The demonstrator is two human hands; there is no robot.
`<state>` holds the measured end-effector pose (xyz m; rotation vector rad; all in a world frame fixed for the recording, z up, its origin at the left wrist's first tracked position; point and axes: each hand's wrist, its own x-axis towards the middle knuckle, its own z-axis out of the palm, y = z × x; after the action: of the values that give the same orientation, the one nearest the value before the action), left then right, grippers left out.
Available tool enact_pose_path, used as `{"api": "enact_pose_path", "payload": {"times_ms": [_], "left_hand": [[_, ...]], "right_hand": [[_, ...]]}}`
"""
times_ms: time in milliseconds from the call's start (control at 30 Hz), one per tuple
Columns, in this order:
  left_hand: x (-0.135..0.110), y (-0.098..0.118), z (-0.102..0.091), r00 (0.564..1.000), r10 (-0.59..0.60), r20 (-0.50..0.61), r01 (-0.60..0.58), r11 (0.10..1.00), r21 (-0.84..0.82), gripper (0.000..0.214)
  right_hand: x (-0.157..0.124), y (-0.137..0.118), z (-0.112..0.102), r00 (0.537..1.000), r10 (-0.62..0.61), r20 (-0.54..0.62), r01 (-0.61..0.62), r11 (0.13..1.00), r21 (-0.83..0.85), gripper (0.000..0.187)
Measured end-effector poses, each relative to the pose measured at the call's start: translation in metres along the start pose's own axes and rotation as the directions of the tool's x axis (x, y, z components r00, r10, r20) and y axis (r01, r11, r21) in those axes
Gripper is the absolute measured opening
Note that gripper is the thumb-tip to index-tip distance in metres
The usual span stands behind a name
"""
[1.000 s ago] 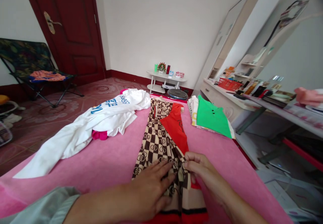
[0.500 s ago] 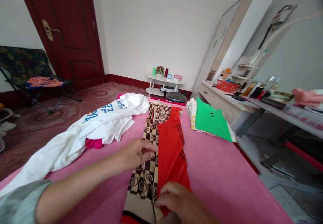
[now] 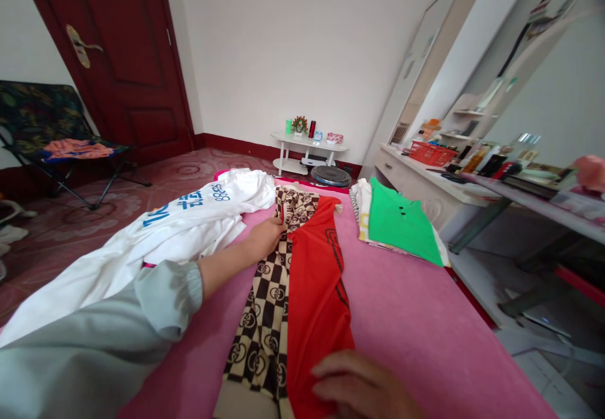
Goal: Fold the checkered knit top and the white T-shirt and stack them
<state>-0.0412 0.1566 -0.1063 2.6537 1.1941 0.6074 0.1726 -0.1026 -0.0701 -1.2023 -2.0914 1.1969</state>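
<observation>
A long garment, half brown-and-cream checked [image 3: 265, 305] and half red [image 3: 314, 280], lies lengthwise down the middle of the pink bed [image 3: 406, 305]. My left hand [image 3: 265, 237] reaches far forward and pinches the left edge of the checked part near its top. My right hand [image 3: 363, 386] rests flat on the red part at the near end, fingers spread. A grey sleeve covers my left forearm.
A crumpled white shirt with blue print [image 3: 155, 236] lies left of the garment. A folded green shirt on a white stack [image 3: 401, 223] sits at the right. A dresser with a red basket [image 3: 430, 153], a small white table [image 3: 309, 148], a folding chair [image 3: 51, 129] and a red door stand around.
My left hand has travelled up the checked edge toward the far end. My right hand has slid down to the near end and flattened. The red half is now spread smooth.
</observation>
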Motion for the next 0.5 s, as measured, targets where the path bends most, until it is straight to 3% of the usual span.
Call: {"api": "enact_pose_path", "payload": {"times_ms": [100,200,267,333,500], "left_hand": [[-0.01,-0.013,-0.002,0.998,0.054,-0.027,-0.054,0.999,-0.006,0.033],[-0.011,-0.019,-0.004,0.998,0.062,-0.023,-0.062,0.998,0.003,0.04],[-0.013,-0.017,-0.009,0.998,0.054,-0.012,-0.054,0.999,0.001,0.044],[-0.021,-0.013,-0.019,0.998,0.066,-0.003,-0.066,0.997,-0.039,0.046],[-0.078,0.004,-0.058,0.968,0.208,0.143,-0.167,0.952,-0.257,0.045]], "right_hand": [[-0.016,0.016,-0.019,0.989,-0.069,-0.127,0.036,0.968,-0.249,0.033],[-0.021,0.03,-0.024,0.988,-0.154,-0.009,0.138,0.909,-0.392,0.042],[-0.022,0.035,-0.024,0.987,-0.144,0.07,0.16,0.883,-0.441,0.046],[-0.022,0.037,-0.023,0.991,-0.117,0.068,0.136,0.863,-0.487,0.048],[-0.023,0.035,-0.027,0.984,-0.168,0.064,0.176,0.827,-0.534,0.053]]}}
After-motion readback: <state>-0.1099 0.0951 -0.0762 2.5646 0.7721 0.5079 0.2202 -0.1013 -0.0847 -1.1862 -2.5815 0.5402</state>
